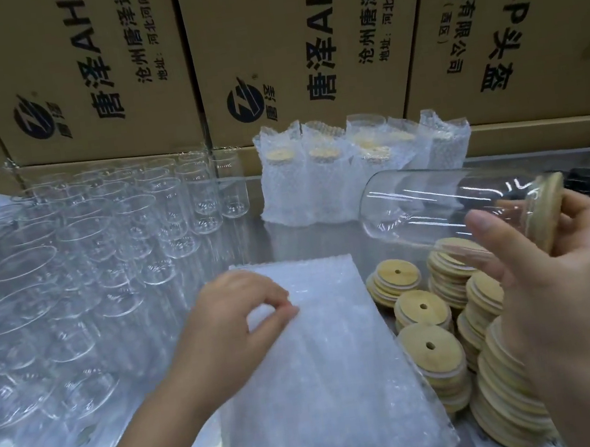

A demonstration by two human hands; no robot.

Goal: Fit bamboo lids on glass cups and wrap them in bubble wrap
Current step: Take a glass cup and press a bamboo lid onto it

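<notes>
Nearest to me, my left hand [235, 321] sits on the stack of bubble wrap [324, 369], thumb and forefinger pinching at the top sheet near its far end. The wrap is soft, light and clingy. I judge a corner pinch is the way to peel one sheet off without dragging the ones beneath.

Just to the right of that pinch, and directly under my right hand [557, 286], stand the piles of spare lids [430, 348], each with a small hole in it.

My right hand grasps the glass cup [433, 205] at its mouth end, thumb across the glass and fingers curled round the bamboo lid [546, 205] already seated there. The cup lies on its side in the air, base pointing away from my palm toward the left, above the lids and clear of the table [288, 239].

It is smooth, rigid and breakable, probably slippery. I would keep the hold across the lid and rim, where the wood gives friction, and lower it gently onto the wrap.

Beyond my left hand crowd the bare cups [101, 248], upright and close together. Past the held cup's base stand the wrapped cups [336, 176]. Cardboard boxes [262, 40] wall off the back.
</notes>
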